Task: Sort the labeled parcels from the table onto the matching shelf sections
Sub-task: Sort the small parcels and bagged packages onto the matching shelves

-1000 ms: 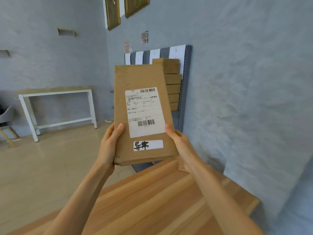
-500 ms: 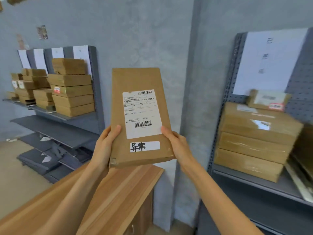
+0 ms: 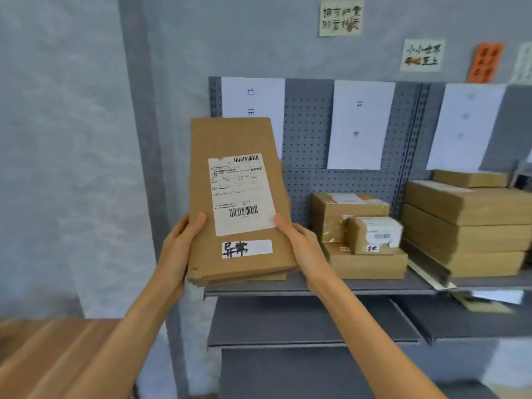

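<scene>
I hold a flat brown cardboard parcel [image 3: 236,174] upright in front of me, its white shipping label and a small handwritten sticker facing me. My left hand [image 3: 178,249] grips its lower left edge and my right hand [image 3: 302,246] grips its lower right edge. Behind it stands a grey pegboard shelf [image 3: 316,286] with three white paper section signs: left [image 3: 253,96], middle [image 3: 359,125], right [image 3: 466,125]. The parcel hides the lower part of the left sign and most of that section.
Small brown parcels [image 3: 357,234] are stacked under the middle sign, and a taller stack of flat boxes [image 3: 466,223] sits under the right sign. Lower grey shelves [image 3: 302,321] run below. The wooden table [image 3: 43,355] is at bottom left. Paper notes [image 3: 339,17] hang on the wall.
My view has swung right, from the far shelf and table to this shelf, which is now close. The parcel stays held in both hands the same way.
</scene>
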Motion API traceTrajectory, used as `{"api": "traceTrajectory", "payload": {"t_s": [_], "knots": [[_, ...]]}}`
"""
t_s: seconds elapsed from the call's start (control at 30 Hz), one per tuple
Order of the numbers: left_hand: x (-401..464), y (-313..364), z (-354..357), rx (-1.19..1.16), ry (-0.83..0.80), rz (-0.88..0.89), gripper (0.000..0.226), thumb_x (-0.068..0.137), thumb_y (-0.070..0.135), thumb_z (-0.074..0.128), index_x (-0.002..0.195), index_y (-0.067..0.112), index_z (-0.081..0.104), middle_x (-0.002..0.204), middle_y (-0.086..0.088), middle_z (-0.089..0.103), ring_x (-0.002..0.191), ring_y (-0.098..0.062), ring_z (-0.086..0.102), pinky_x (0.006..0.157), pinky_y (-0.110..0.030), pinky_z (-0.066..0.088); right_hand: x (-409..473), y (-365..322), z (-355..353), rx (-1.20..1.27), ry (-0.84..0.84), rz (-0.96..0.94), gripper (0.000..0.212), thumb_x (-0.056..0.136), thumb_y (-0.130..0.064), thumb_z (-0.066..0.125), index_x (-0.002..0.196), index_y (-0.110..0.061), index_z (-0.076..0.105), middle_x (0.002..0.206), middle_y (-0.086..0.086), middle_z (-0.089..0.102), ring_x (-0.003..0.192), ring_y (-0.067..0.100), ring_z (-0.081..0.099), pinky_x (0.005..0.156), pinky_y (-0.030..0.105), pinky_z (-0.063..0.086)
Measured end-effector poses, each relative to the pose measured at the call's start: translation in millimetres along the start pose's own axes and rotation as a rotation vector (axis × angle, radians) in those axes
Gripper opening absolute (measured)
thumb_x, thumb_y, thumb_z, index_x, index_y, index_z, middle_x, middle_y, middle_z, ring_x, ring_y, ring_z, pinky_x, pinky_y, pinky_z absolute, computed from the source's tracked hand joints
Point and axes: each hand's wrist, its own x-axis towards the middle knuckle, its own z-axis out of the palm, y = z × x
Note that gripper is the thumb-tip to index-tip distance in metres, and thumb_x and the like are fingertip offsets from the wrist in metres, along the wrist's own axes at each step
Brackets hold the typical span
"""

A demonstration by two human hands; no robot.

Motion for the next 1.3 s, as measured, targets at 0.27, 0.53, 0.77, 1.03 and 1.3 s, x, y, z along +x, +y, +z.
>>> {"api": "traceTrajectory", "payload": {"t_s": [0.27,0.53,0.77,1.03,1.3], "knots": [[32.1,-41.8,111.7,-0.034,-0.193,-0.081,0.042,0.087,0.041,0.063,0.125,0.024,0.058,0.106,-0.001,0.073,0.097,-0.023,0.07,0.081,-0.039,0.054,3.4,1.5,-109.1,-0.044,0.2,-0.009,0.034,0.086,-0.054,0.059,0.107,-0.028,0.063,0.112,-0.004,0.069,0.099,0.012,0.066,0.078,0.023,0.05],[90.3,-82.0,199.9,-0.036,-0.337,-0.152,0.065,0.074,0.05,0.069,0.132,0.028,0.051,0.114,-0.003,0.07,0.101,-0.024,0.068,0.088,-0.044,0.053,44.7,2.1,-195.8,-0.096,0.329,0.001,0.043,0.086,-0.055,0.06,0.112,-0.021,0.068,0.105,-0.002,0.074,0.098,0.017,0.069,0.095,0.037,0.052],[137.1,-101.1,242.1,0.047,-0.393,-0.153,0.08,0.069,0.054,0.068,0.139,0.029,0.038,0.116,0.002,0.066,0.104,-0.018,0.065,0.091,-0.041,0.052,94.4,-10.8,-244.2,-0.12,0.253,0.049,0.045,0.087,-0.057,0.058,0.115,-0.022,0.068,0.103,-0.002,0.075,0.096,0.019,0.07,0.076,0.031,0.053],[161.8,-112.7,266.4,0.12,-0.368,-0.186,0.077,0.073,0.053,0.068,0.139,0.026,0.038,0.116,0.001,0.064,0.103,-0.017,0.063,0.086,-0.039,0.052,127.2,-7.5,-266.7,-0.126,0.267,0.157,0.045,0.085,-0.061,0.057,0.108,-0.025,0.071,0.099,0.001,0.076,0.093,0.022,0.07,0.082,0.038,0.056],[173.2,-116.8,279.3,0.224,-0.273,-0.234,0.057,0.085,0.049,0.062,0.134,0.023,0.048,0.11,0.0,0.068,0.097,-0.017,0.066,0.07,-0.032,0.051,152.5,-4.7,-284.8,-0.183,0.239,0.247,0.043,0.084,-0.057,0.062,0.104,-0.02,0.071,0.098,0.005,0.075,0.095,0.024,0.069,0.085,0.044,0.056]]}}
